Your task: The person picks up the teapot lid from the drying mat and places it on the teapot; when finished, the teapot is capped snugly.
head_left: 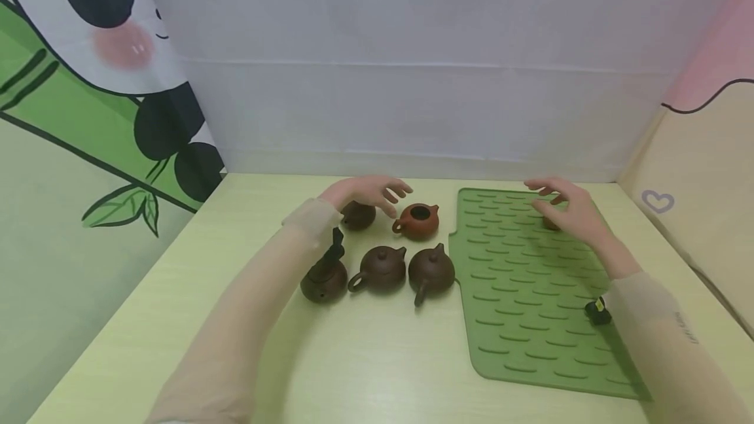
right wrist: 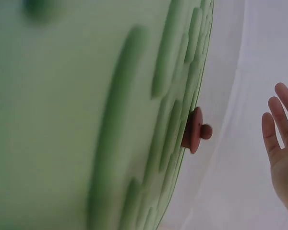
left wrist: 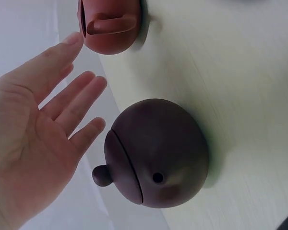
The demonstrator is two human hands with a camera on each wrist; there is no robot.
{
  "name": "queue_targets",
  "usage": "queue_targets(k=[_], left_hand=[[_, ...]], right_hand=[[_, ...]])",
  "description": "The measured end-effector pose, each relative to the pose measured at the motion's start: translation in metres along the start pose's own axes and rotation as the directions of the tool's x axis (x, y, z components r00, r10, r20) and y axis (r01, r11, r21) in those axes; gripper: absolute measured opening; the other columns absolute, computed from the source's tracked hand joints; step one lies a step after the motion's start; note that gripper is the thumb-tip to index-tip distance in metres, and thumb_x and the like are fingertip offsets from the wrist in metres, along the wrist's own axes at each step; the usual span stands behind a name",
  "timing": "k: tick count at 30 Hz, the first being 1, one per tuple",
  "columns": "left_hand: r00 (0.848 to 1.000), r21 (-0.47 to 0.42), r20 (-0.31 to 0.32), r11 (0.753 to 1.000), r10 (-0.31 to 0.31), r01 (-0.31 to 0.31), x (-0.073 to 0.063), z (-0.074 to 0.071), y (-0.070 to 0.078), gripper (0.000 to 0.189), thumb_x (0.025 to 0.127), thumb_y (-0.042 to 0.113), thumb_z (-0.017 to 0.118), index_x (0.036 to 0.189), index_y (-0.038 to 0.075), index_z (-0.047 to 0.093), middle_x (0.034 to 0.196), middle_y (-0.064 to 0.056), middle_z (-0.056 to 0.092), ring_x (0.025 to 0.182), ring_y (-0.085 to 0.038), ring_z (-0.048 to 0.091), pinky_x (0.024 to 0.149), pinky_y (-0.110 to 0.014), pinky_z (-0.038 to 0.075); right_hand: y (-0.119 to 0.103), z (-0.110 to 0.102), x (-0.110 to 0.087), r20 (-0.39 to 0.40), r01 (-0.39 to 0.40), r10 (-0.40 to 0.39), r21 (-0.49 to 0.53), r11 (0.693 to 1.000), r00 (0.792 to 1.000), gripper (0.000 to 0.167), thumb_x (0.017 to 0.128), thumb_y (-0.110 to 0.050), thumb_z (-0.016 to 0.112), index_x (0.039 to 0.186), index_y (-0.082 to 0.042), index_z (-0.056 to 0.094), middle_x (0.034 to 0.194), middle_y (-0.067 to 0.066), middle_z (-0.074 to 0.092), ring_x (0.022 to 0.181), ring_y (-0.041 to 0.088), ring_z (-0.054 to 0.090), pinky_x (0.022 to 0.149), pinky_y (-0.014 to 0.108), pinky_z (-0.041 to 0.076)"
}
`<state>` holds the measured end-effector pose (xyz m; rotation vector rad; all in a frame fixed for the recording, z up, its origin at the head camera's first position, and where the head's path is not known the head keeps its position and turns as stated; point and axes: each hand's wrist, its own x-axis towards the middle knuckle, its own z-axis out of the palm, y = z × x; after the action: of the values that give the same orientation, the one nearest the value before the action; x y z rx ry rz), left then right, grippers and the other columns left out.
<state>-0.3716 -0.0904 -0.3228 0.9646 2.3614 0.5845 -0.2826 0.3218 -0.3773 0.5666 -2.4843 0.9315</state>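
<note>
My left hand (head_left: 372, 191) hovers over the back of the table with fingers extended and nothing held. Close to it are a reddish-brown teapot (head_left: 425, 226) with its top uncovered and a dark brown teapot (head_left: 359, 216), partly hidden by the hand. In the left wrist view the thumb appears near the reddish teapot's rim (left wrist: 113, 40); contact cannot be told. My right hand (head_left: 570, 209), fingers spread, is above the far right of the green mat (head_left: 501, 280). Below it a small reddish lid (right wrist: 196, 130) with a round knob sits on the mat, apart from the fingers.
Three more dark teapots with lids stand in a front row: one at left (head_left: 323, 283) partly behind the left wrist camera, one in the middle (head_left: 384, 270), and one at right (head_left: 432, 271) beside the mat's left edge. A white wall cloth (head_left: 412, 116) hangs behind the table.
</note>
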Motion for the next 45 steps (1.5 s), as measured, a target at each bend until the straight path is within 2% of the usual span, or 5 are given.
queue_targets(k=[11,17,26,33,45], left_hand=[[0.994,0.017,0.105,1.000,0.009,-0.011,0.006,0.001,-0.001,0.066,0.094,0.012,0.064,0.153,0.008,0.035,0.159,-0.012,0.037,0.145,-0.032,0.040,0.117,-0.042,0.038],[0.993,0.049,0.114,0.999,0.016,-0.021,0.008,0.000,-0.002,0.063,0.093,0.012,0.063,0.151,0.011,0.040,0.157,-0.008,0.042,0.144,-0.030,0.042,0.118,-0.041,0.037],[0.993,0.054,0.118,0.998,0.023,-0.030,0.009,-0.001,-0.003,0.063,0.093,0.014,0.063,0.151,0.011,0.040,0.157,-0.008,0.042,0.145,-0.029,0.041,0.118,-0.041,0.036],[0.994,0.042,0.097,0.998,0.042,-0.047,0.008,0.001,-0.005,0.062,0.092,0.014,0.063,0.150,0.010,0.042,0.151,-0.013,0.049,0.143,-0.030,0.043,0.119,-0.043,0.034],[0.997,0.009,0.057,0.999,0.053,-0.054,0.011,0.004,-0.012,0.061,0.088,0.014,0.065,0.147,0.013,0.047,0.146,-0.012,0.054,0.141,-0.029,0.045,0.119,-0.044,0.033]], right_hand=[[0.027,-0.022,-0.004,0.216,-0.127,0.123,0.005,0.992,0.968,0.058,0.096,-0.018,0.064,0.150,-0.012,0.043,0.155,0.021,0.038,0.129,0.049,0.043,0.096,0.069,0.038],[0.039,-0.029,-0.008,0.267,-0.156,0.162,-0.042,0.987,0.950,0.060,0.096,-0.013,0.061,0.151,-0.006,0.038,0.153,0.029,0.033,0.123,0.054,0.044,0.091,0.072,0.039],[0.048,-0.032,-0.013,0.328,-0.261,0.300,-0.158,0.952,0.896,0.042,0.100,-0.015,0.055,0.138,0.002,0.050,0.128,0.033,0.056,0.111,0.050,0.057,0.090,0.063,0.046],[0.055,-0.030,-0.012,0.334,-0.276,0.333,-0.207,0.939,0.882,0.030,0.097,-0.017,0.061,0.122,0.000,0.062,0.105,0.023,0.068,0.101,0.042,0.064,0.085,0.056,0.049],[0.055,-0.028,-0.012,0.329,-0.293,0.351,-0.213,0.932,0.877,0.027,0.096,-0.019,0.064,0.116,-0.002,0.064,0.100,0.018,0.068,0.101,0.039,0.063,0.082,0.051,0.049]])
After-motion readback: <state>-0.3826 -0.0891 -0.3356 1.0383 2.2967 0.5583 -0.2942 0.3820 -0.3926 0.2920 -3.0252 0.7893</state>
